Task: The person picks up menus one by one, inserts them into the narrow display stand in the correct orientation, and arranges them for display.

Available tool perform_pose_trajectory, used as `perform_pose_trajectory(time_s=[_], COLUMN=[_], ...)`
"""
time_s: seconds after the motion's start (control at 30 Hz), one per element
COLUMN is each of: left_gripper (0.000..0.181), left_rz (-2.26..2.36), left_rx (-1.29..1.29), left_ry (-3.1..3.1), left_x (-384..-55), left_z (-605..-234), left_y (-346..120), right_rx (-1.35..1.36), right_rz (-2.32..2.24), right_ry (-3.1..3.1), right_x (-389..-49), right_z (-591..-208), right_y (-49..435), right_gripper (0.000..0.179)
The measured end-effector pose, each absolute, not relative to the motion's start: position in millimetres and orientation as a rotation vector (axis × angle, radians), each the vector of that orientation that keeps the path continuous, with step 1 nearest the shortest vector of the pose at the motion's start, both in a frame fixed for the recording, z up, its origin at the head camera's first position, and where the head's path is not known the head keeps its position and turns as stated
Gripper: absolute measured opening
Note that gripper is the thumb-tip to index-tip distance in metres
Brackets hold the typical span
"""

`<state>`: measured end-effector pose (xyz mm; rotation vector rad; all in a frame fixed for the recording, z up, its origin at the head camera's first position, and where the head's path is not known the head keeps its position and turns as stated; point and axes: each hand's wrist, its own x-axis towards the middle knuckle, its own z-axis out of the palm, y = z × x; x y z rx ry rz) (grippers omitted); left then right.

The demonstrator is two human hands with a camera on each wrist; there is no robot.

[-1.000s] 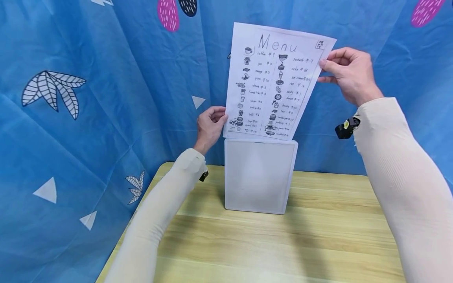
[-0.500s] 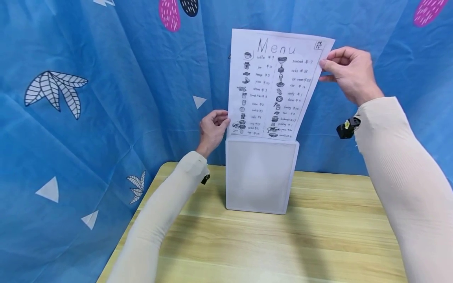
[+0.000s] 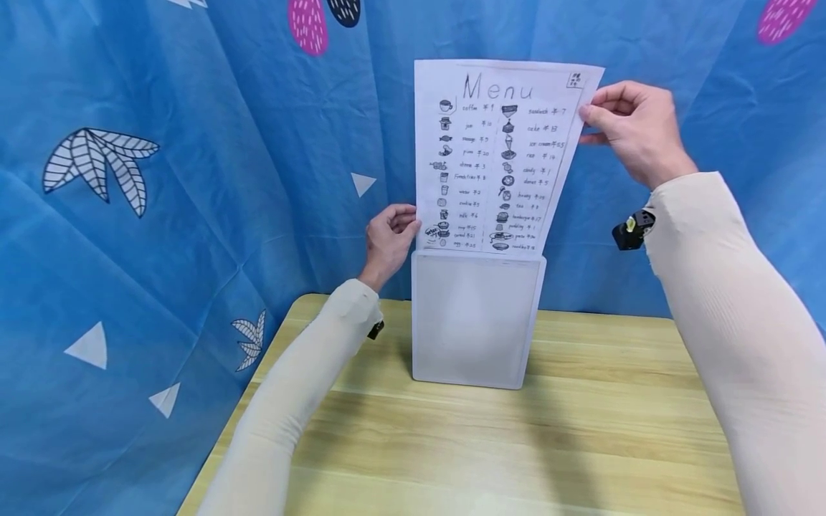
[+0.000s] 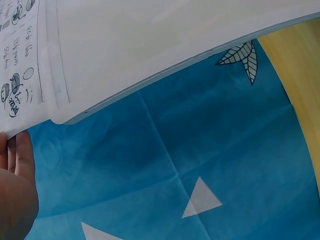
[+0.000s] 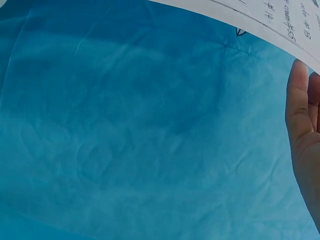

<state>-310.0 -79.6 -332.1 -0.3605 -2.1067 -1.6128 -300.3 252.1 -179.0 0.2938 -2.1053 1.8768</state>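
Observation:
A white paper menu, hand-drawn with small food pictures and prices, stands upright in the head view. Its lower edge meets the top of a white-framed upright display stand. My left hand pinches the menu's left edge near the bottom corner. Higher up, my right hand pinches the right edge below the top corner. The left wrist view shows the menu's bottom corner at the stand's top corner. In the right wrist view the sheet bows slightly above the fingertips.
The stand rests on a light wood-grain table. Behind and to the left hangs a blue patterned curtain with leaves and white triangles. Both forearms wear pale sleeves with small black devices at the wrists.
The menu's top edge has come down and levelled out, and its lower edge now lines up with the stand's top. The left hand has moved slightly right and down; the right hand has barely moved.

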Motion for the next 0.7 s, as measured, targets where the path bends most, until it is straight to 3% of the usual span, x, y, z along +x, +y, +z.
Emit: perform_pose_trajectory(time_s=[0.7], left_gripper=[0.024], left_rz=[-1.61], left_rx=[-0.29], left_ry=[-2.144], left_x=[-308.2], left_z=[-337.6], left_y=[-77.0], right_rx=[0.317], right_rz=[1.865], right_ry=[-2.123], right_x=[-303.9], right_z=[-176.9], right_y=[248.7], right_gripper=[0.02])
